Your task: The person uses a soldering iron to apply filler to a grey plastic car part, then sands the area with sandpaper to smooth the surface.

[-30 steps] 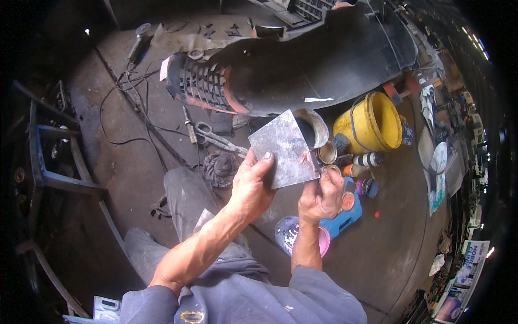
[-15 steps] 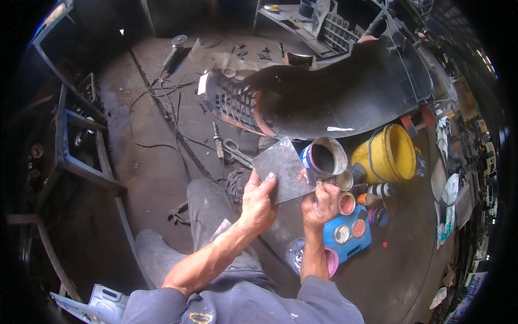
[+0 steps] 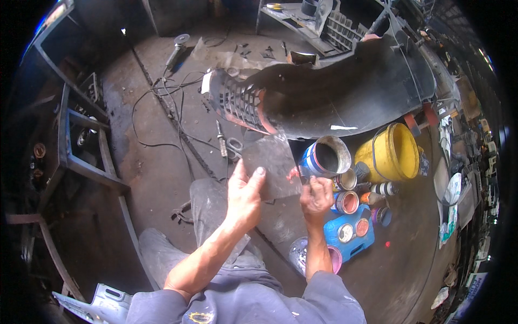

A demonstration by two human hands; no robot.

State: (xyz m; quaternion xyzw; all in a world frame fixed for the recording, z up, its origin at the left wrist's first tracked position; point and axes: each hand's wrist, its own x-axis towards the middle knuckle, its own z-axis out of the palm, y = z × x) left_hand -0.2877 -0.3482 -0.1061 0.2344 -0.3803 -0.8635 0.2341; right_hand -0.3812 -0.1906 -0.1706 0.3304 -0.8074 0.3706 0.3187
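My left hand (image 3: pixel 245 195) grips a thin square grey plate (image 3: pixel 271 168) by its near left edge, thumb on top. A dab of pinkish-red paste (image 3: pixel 292 174) sits near the plate's right edge. Closed at that side, my right hand (image 3: pixel 317 198) holds a thin dark scraper blade (image 3: pixel 300 174), seen nearly edge-on beside the paste; its handle is hidden in the fingers. Just beyond the right hand stands a large open tin (image 3: pixel 308 160) with a blue, white and red side. Smaller open tins (image 3: pixel 345 202) are to the right of that hand.
A long dark bumper (image 3: pixel 324 100) lies across the floor ahead. A yellow bucket (image 3: pixel 372 154) and a blue canister (image 3: pixel 356 245) carrying two lids are at right. An angle grinder (image 3: pixel 177 53) with trailing cable lies far left; a metal frame (image 3: pixel 91 173) stands left.
My left hand and the plate have shifted left. My right hand has moved slightly left and up, and the blade now shows as a narrow dark edge by the paste.
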